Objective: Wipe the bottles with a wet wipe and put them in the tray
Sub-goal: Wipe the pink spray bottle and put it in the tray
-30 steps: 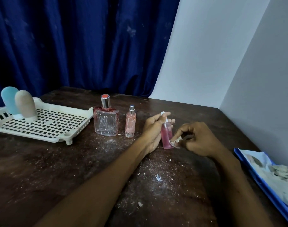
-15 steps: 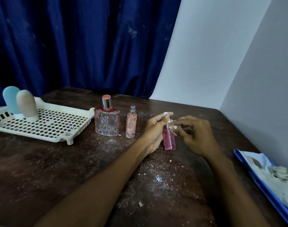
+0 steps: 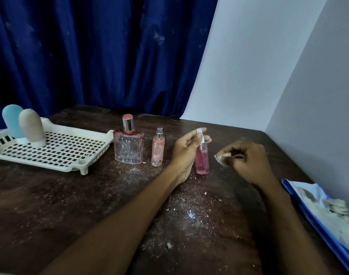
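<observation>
One risk: the left hand point(image 3: 186, 148) pinches the bottle point(image 3: 202, 162) by its cap only; the right hand point(image 3: 248, 161) clutches the wipe point(image 3: 222, 157); hard rubbing could topple it.

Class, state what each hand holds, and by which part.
The left hand grips the pink spray bottle by its white cap and neck. The right hand pinches a crumpled wipe at its fingertips.
</observation>
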The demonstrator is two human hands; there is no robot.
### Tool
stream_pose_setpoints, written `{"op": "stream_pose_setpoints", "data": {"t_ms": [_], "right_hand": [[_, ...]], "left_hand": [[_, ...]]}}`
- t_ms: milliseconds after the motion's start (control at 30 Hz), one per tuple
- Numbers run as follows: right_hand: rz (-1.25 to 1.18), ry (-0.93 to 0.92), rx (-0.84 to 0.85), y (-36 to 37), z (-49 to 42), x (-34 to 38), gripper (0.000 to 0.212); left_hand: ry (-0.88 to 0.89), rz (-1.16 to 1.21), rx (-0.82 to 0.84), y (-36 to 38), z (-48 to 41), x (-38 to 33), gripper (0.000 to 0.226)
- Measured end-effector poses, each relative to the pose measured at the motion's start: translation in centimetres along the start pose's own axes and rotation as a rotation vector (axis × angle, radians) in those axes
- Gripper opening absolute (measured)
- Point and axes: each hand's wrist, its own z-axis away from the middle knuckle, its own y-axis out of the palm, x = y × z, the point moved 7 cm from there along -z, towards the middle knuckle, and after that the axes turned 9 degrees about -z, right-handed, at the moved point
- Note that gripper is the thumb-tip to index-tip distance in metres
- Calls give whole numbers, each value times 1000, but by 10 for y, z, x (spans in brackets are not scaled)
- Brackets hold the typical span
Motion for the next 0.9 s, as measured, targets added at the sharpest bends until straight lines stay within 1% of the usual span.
{"op": "stream_pose_setpoints", "data": {"t_ms": [67,167,300,467,533,633,733,900], "right_hand": [[29,0,-103,-4,-1,-5,20],[92,-14,-155,0,-1,-12,24],[85,-44,-244,0,0,-17,27],[98,-48,-262,7,1,-22,25],[87,-48,-268,9,2,-25,24],[61,-65,-321,11,3,-28,24],[69,-86,-368,13,4,-31,27],[94,-82,-448,11,8,-37,24]], "left_hand": [[60,-91,-1,2,1,-5,29],[135,-228,16,5,4,-12,29],[187,-315,3,2,7,-16,31],[250,-595,38,-2,12,-13,48],[273,-689,36,-4,15,-14,52],[294,-792,17,-6,17,-14,55],[300,-836,-40,-7,19,-15,49],[314,-810,-70,-2,30,-25,44]]}}
